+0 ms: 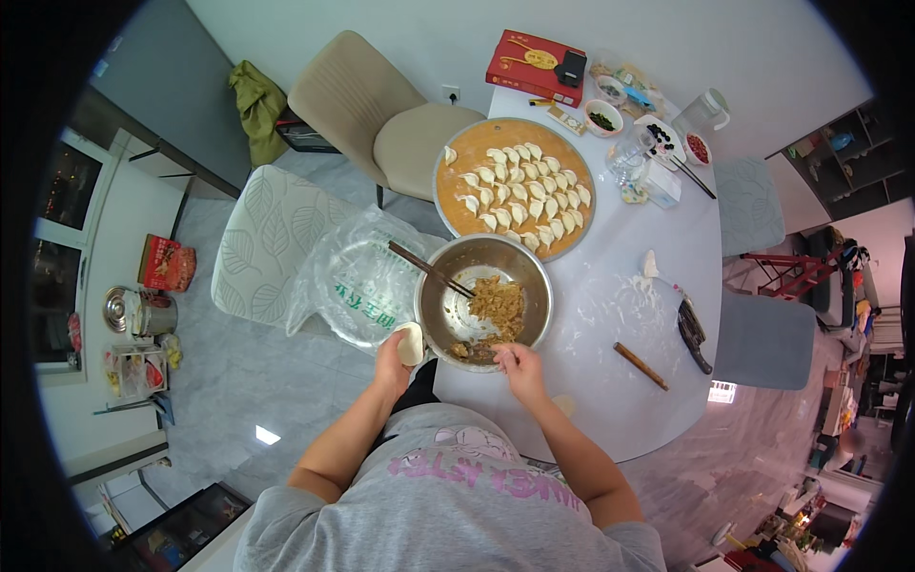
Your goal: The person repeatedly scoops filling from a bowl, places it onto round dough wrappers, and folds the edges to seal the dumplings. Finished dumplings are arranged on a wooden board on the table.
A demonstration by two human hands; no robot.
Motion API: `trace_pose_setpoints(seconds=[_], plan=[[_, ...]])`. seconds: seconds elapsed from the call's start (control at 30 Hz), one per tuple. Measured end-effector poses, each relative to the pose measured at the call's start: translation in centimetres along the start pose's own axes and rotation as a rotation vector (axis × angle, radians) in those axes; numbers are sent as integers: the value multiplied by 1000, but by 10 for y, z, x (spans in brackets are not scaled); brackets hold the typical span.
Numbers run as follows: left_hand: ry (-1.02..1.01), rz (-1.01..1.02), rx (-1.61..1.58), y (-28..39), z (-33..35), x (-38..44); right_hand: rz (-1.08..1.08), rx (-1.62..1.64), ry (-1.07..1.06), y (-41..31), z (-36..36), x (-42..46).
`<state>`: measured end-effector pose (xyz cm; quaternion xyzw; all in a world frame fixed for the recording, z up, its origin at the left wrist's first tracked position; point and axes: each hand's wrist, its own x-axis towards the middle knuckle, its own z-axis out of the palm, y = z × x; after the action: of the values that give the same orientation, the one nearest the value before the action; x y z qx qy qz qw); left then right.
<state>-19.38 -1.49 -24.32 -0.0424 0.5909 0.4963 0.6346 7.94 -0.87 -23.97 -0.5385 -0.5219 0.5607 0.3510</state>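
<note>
My left hand point(391, 366) holds a round dumpling wrapper point(411, 344) just left of the rim of a steel mixing bowl point(547, 304). In my right hand point(520, 366) is a spoon point(480, 352) with some filling on its tip, low inside the bowl. Minced filling point(498, 304) lies in the bowl's right half, and a pair of wooden chopsticks point(422, 264) leans over the left rim. Beyond the bowl, a round wooden board point(457, 182) bears rows of folded dumplings point(536, 189). Another wrapper point(563, 406) lies on the table beside my right forearm.
On the white table point(607, 322) are a small rolling pin point(641, 366), a dark-bladed knife point(692, 332), a dough piece point(650, 264) and scattered flour. Small bowls, a jug point(702, 111) and a red box point(536, 66) stand at the back. A plastic-covered basin point(364, 286) sits left of the bowl.
</note>
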Motion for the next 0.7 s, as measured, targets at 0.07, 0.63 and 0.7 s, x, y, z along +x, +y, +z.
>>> trace_pose_setpoints(seconds=[0.07,0.63,0.7], plan=[[8,22,22,-1,-5,1,206,235,42,7,-1,11],[-97,-22,30,11,55,-13,282,742,229,-84,-31,0],[-241,-90,-28,8,73,-16,135,588,282,-95,-18,-7]])
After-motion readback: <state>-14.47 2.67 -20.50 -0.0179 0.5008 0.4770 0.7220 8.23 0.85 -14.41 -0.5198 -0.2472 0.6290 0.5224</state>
